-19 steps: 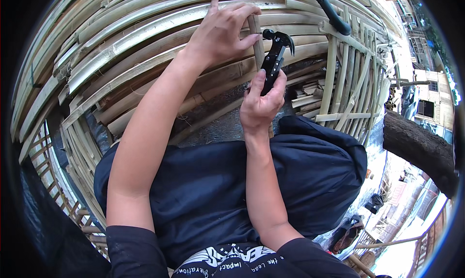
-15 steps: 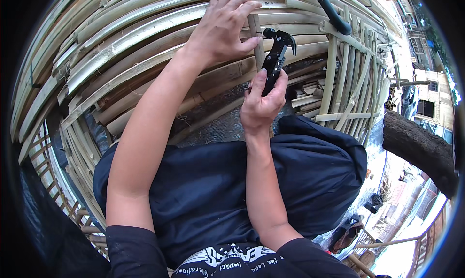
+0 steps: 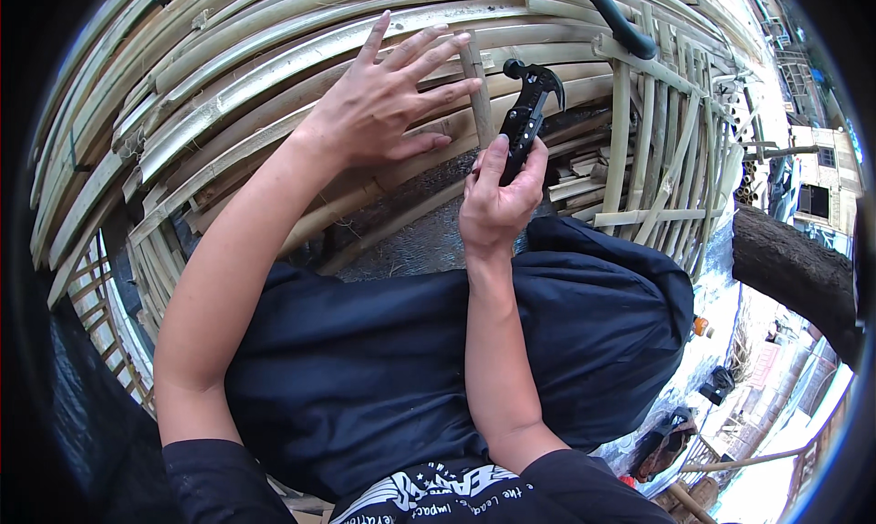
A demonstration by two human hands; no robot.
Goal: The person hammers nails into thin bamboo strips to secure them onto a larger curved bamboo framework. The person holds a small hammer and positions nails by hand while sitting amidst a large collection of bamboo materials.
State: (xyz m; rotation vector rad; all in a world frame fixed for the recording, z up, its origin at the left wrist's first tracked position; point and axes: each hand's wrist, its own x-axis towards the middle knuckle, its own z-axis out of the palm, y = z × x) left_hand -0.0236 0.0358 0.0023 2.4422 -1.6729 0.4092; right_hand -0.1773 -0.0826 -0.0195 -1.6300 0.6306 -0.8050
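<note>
My right hand (image 3: pixel 500 194) grips a small black claw hammer (image 3: pixel 526 114) by its riveted handle, with the head pointing up and away from me. To its left, my left hand (image 3: pixel 388 104) is open with the fingers spread, over the stacked bamboo strips (image 3: pixel 301 63); whether it touches them I cannot tell. It holds nothing. Between the two hands stands a narrow wooden upright (image 3: pixel 476 91), crossing the strips. The lower end of the hammer handle is hidden in my right palm.
A bamboo lattice panel (image 3: pixel 657 141) stands to the right, with short split pieces (image 3: pixel 579 173) stacked beside it. A black curved pipe (image 3: pixel 625 27) hangs at the top. A dark log (image 3: pixel 794 269) lies at the far right. Dark cloth (image 3: pixel 365 342) covers my lap.
My left hand has moved left and slightly toward me, off the wooden upright, and its fingers have spread. The hammer has shifted slightly right in my right hand's grip.
</note>
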